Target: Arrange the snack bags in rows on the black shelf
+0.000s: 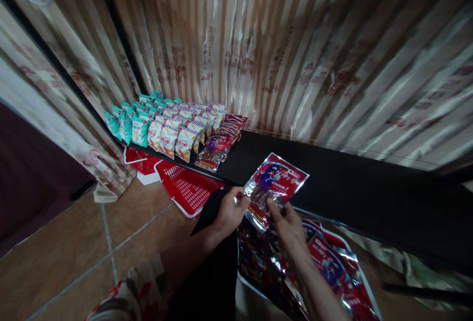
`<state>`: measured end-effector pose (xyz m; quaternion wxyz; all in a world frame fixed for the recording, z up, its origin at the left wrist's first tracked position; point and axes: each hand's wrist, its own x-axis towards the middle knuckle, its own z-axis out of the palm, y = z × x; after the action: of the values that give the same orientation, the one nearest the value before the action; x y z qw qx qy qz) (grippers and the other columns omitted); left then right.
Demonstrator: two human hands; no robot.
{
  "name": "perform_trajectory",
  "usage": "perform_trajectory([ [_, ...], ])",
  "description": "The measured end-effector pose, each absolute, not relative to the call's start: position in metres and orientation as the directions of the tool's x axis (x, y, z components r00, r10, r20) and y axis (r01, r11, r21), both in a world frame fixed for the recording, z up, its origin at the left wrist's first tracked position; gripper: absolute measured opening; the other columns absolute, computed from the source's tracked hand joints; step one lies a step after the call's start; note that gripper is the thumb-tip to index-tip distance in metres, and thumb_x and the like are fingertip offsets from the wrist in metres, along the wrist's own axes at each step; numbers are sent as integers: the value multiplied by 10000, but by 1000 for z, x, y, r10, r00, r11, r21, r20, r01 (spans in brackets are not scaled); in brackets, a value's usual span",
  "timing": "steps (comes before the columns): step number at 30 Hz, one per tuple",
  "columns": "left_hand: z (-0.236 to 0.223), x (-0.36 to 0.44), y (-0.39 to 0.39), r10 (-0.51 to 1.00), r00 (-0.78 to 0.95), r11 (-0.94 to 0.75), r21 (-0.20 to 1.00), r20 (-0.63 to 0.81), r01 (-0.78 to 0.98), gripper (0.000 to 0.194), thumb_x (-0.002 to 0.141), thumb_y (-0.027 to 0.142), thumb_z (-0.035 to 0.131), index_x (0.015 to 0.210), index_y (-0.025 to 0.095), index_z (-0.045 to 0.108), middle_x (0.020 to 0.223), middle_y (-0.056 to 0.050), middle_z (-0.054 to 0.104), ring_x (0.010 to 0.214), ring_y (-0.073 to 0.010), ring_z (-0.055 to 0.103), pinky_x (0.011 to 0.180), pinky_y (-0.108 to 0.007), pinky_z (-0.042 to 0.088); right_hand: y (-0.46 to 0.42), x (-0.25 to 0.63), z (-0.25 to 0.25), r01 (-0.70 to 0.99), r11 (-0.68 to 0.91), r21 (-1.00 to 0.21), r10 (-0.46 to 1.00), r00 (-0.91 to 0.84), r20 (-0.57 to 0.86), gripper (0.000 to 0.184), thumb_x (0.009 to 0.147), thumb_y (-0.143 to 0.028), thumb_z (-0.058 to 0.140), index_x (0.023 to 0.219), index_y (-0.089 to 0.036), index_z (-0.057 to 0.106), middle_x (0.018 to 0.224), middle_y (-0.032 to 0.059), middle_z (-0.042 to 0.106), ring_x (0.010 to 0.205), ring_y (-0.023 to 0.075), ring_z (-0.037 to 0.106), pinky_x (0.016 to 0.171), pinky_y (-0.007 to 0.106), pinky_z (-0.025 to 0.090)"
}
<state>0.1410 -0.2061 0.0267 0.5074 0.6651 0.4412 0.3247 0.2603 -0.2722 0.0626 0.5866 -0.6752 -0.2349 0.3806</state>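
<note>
A red and silver snack packet (278, 179) with a purple figure printed on it is held between my two hands, over the front edge of a long black table (332, 183). My left hand (231, 208) pinches its lower left edge. On its lower right part, the fingers of my right hand (286, 218) are closed with the thumb on the front. Below my right arm, a basket (369, 291) is filled with several similar red packets (328, 262). A row of matching red packets (218, 146) leans on the table to the left.
White and orange snack bags (168, 139) and teal snack bags (139, 131) stand in rows at the table's left end. Red plastic baskets (188, 188) sit on the tiled floor (144, 230) below. A striped curtain (258, 54) hangs behind the table.
</note>
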Motion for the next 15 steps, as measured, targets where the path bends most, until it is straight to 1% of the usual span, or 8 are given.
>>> perform_trajectory([
  [2,32,134,-195,951,307,-31,979,-33,199,252,824,258,511,1074,229,525,973,-38,665,866,-184,641,773,-322,527,-254,253,63,-109,-156,-982,793,578,-190,432,625,-503,694,931,-217,589,757,1,687,662,191,641,641,317,518],
  [4,36,124,-183,971,234,0,989,-35,147,276,810,231,539,1085,215,522,990,-38,663,878,-175,640,780,-310,524,-235,246,62,-105,-130,-986,826,538,-166,437,631,-493,689,943,-204,587,790,14,688,683,193,641,659,323,517],
  [7,37,106,-165,987,155,8,989,-32,148,309,803,213,557,1109,193,517,1030,-50,652,922,-176,628,812,-317,511,-209,232,58,-86,-132,-988,847,507,-157,433,632,-474,681,946,-191,590,794,23,685,675,189,631,648,323,510],
  [9,34,95,-155,992,123,-6,990,-11,141,304,795,208,564,1096,187,531,1033,-50,650,941,-183,619,827,-330,502,-195,221,55,-113,-121,-986,852,498,-162,425,615,-444,688,942,-191,590,785,14,680,667,175,622,659,315,505],
  [12,29,80,-144,997,73,-17,996,10,83,285,766,191,587,1049,173,561,1004,-52,657,938,-186,614,859,-335,478,-178,205,51,-198,-98,-975,856,484,-184,425,574,-398,700,924,-190,577,767,-1,670,653,158,614,666,302,500],
  [15,25,69,-137,1000,20,-8,998,6,62,283,732,177,613,1013,165,581,993,-61,662,939,-195,610,886,-349,459,-167,194,47,-212,-109,-971,861,469,-199,413,558,-371,697,905,-198,556,740,-17,657,641,151,606,641,286,493],
])
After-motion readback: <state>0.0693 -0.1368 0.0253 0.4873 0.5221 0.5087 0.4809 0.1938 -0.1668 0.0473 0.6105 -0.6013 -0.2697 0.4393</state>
